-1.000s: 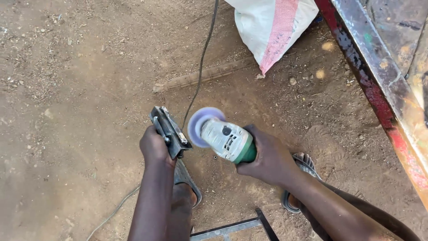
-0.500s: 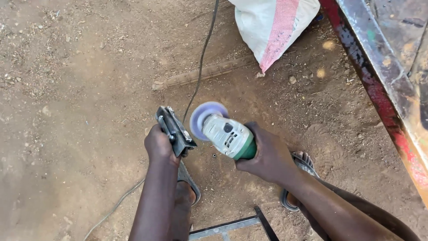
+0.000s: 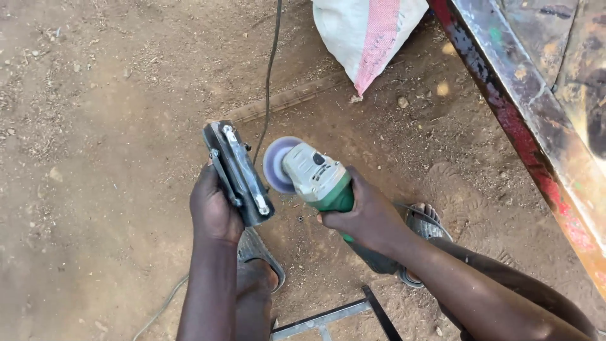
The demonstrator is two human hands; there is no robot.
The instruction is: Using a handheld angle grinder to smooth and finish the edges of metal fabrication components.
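Bare dirt ground [image 3: 95,126] is seen across the left half, with open room left of the hands. A dark metal part [image 3: 238,173] is held up by the left hand [image 3: 214,211], which is closed round its near end; its long axis runs from near right to far left, the far end pointing away from the person. A black cable [image 3: 270,69] runs from the far edge toward the hands. Just right of the part, apart by a narrow gap, a grinder [image 3: 315,180] is gripped at its green body by the right hand [image 3: 369,218]; its disc [image 3: 276,165] faces the part, and its axis runs left to right and nearward. A white sack [image 3: 366,35] lies at the far edge. A painted steel beam [image 3: 536,145] closes the right side.
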